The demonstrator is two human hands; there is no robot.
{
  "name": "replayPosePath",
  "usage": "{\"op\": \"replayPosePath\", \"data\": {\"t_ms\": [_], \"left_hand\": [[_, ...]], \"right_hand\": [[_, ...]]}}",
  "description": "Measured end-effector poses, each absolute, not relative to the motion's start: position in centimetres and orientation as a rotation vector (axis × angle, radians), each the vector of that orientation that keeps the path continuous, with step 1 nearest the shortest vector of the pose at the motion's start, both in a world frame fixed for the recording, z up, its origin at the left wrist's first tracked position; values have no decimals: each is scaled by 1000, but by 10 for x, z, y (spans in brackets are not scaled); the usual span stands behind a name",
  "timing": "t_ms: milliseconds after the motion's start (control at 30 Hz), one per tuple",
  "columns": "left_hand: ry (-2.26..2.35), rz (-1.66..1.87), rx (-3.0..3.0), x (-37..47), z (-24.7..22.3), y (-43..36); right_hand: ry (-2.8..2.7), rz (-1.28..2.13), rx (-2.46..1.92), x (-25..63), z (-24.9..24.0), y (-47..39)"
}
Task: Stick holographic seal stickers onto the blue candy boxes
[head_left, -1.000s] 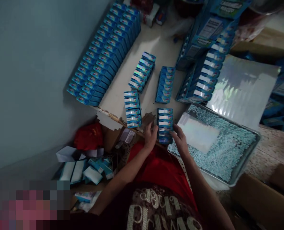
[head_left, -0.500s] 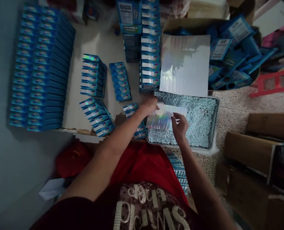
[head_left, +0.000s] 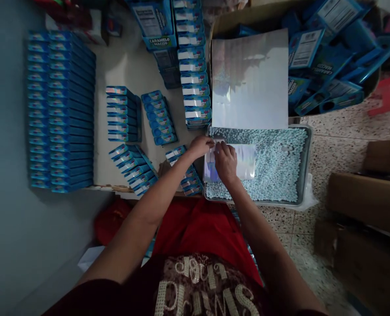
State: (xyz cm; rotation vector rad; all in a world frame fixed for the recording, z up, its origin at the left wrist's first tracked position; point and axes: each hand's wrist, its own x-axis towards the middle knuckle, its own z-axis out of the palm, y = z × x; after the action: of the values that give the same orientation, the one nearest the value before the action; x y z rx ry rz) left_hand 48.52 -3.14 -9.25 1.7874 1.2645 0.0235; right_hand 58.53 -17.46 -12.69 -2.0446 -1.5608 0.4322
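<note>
Shiny sheet (head_left: 246, 161) lay beneath the right hand (head_left: 227, 164), fingers bunched; the left hand (head_left: 200, 146), fingers curled, was at its far-left corner, grip indiscernible.

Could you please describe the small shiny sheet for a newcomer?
Find the metal tray of pale blue pellets. The small shiny sheet lies on their left part, partly under the right hand. It is far smaller than the large sheet beyond.
</note>
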Motion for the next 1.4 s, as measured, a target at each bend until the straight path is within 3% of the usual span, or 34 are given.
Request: {"op": "replayPosePath", "data": {"t_ms": [267, 433, 700, 833, 1100, 1400], "left_hand": [[1324, -29, 1952, 477, -81, -31], [1393, 39, 1916, 482, -87, -37], [1281, 602, 1100, 427, -28, -54], [1207, 588, 642, 365, 4, -51], [1290, 818, 585, 296, 9, -22], [1488, 1039, 639, 287, 2, 85]], "right_hand": [[-1582, 348, -2061, 580, -114, -212], [-1486, 319, -2082, 585, -69, -224], [-874, 1179, -1556, 568, 35, -178], [-728, 1379, -1370, 536, 31, -120], [-624, 1487, -1381, 475, 14, -48], [-755, 1177, -1590, 429, -1, 65]]}}
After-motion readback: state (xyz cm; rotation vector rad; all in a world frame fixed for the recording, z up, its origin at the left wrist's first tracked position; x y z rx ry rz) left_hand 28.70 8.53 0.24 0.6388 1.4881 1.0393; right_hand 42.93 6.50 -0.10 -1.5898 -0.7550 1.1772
